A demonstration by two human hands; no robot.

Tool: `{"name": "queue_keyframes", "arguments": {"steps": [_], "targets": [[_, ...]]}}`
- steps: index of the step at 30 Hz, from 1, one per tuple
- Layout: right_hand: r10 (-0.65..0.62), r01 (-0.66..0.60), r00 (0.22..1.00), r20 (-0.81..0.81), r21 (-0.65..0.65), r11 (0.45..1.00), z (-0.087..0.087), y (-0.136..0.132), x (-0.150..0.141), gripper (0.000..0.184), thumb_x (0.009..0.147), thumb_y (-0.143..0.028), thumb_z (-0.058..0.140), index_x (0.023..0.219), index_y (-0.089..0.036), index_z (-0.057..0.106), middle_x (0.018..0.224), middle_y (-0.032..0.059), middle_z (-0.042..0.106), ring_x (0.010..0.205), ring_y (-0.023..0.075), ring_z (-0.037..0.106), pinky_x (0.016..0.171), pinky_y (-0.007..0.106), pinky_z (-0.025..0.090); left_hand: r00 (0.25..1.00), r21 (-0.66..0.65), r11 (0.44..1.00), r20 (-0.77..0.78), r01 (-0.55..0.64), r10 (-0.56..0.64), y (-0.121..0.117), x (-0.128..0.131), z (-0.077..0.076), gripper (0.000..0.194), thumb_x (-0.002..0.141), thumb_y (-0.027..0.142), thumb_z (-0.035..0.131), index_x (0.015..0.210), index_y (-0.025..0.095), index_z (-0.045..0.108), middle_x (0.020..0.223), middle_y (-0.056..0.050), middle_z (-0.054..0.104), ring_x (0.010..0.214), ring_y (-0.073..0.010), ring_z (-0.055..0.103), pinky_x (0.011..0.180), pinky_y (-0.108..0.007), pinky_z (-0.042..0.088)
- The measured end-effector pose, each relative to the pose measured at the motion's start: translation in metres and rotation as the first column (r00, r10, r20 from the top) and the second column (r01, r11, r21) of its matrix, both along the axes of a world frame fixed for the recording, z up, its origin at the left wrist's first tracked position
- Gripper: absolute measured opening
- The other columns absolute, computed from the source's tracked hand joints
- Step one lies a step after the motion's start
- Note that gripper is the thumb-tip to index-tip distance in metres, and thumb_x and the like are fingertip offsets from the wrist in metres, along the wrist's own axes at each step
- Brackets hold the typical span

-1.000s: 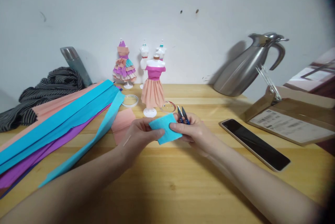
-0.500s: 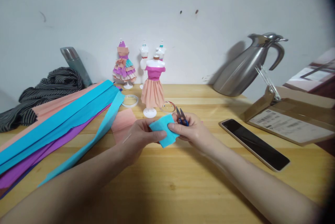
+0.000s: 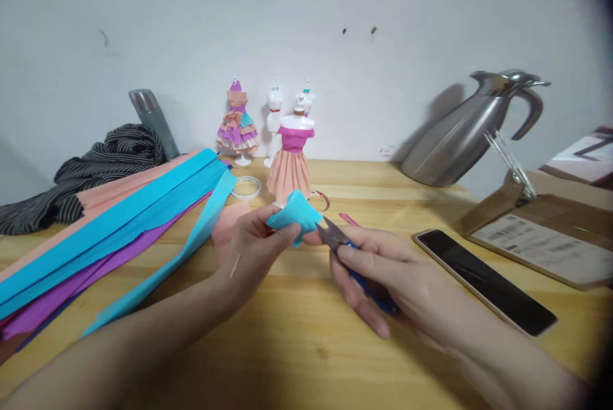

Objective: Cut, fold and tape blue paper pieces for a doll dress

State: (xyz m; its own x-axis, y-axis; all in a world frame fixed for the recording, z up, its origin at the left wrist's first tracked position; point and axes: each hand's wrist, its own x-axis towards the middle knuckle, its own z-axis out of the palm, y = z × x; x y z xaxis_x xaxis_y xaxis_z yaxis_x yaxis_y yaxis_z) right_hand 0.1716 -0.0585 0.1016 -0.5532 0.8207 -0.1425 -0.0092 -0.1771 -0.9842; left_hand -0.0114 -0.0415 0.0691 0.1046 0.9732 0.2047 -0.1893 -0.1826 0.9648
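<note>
My left hand (image 3: 251, 245) pinches a small folded piece of blue crepe paper (image 3: 294, 215) above the wooden table (image 3: 306, 359). My right hand (image 3: 383, 276) grips small blue-handled snips (image 3: 335, 237), their metal tips touching the paper's right edge. Just behind stands a small mannequin in a pink and peach paper dress (image 3: 290, 162).
Long blue, purple and peach crepe strips (image 3: 119, 231) lie to the left with a striped cloth (image 3: 90, 170) behind. Tape rolls (image 3: 246, 187), more dressed mannequins (image 3: 237, 122), a steel jug (image 3: 474, 129), a phone (image 3: 486, 280) and a cardboard box (image 3: 541, 231) stand around.
My right hand let go of the paper's edge, drew back toward me and turned the snips so their tips meet the paper. My left hand lifted the bunched paper slightly. The view shifted.
</note>
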Motion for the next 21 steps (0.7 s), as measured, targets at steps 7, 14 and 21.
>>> {"name": "queue_keyframes", "arguments": {"steps": [7,14,21], "targets": [[-0.026,0.024,0.999,-0.042,-0.045,0.999,-0.007,0.003,-0.01,0.026,0.084,-0.035,0.058,0.1,-0.017,0.05,0.068,0.006,0.073,0.037,0.0088,0.055,0.041,0.019,0.038,0.999,0.071,0.997,0.042,-0.008,0.005,-0.004,0.002,0.006,0.009,0.075,0.021,0.071,0.068,0.016,0.069,0.062,0.002,0.064,0.061,-0.0095,0.053,0.064,-0.022,0.044],[-0.023,0.022,0.999,-0.037,-0.026,0.999,-0.012,0.003,-0.009,0.022,0.086,-0.035,0.058,0.095,-0.018,0.048,0.068,0.0049,0.073,0.034,0.0058,0.051,0.037,0.015,0.031,0.999,0.105,0.994,-0.024,-0.019,0.022,-0.005,0.002,0.004,0.006,0.074,0.021,0.071,0.072,0.015,0.071,0.065,0.001,0.065,0.064,-0.0102,0.054,0.065,-0.023,0.046],[-0.011,0.01,0.999,-0.043,-0.021,1.0,-0.012,0.005,-0.009,0.024,0.085,-0.037,0.059,0.095,-0.018,0.049,0.068,0.0047,0.073,0.034,0.0061,0.052,0.037,0.016,0.031,0.998,0.117,0.992,-0.039,-0.046,0.051,-0.005,0.002,0.002,0.005,0.074,0.02,0.07,0.071,0.015,0.07,0.064,0.002,0.063,0.063,-0.0094,0.053,0.063,-0.022,0.045]]}}
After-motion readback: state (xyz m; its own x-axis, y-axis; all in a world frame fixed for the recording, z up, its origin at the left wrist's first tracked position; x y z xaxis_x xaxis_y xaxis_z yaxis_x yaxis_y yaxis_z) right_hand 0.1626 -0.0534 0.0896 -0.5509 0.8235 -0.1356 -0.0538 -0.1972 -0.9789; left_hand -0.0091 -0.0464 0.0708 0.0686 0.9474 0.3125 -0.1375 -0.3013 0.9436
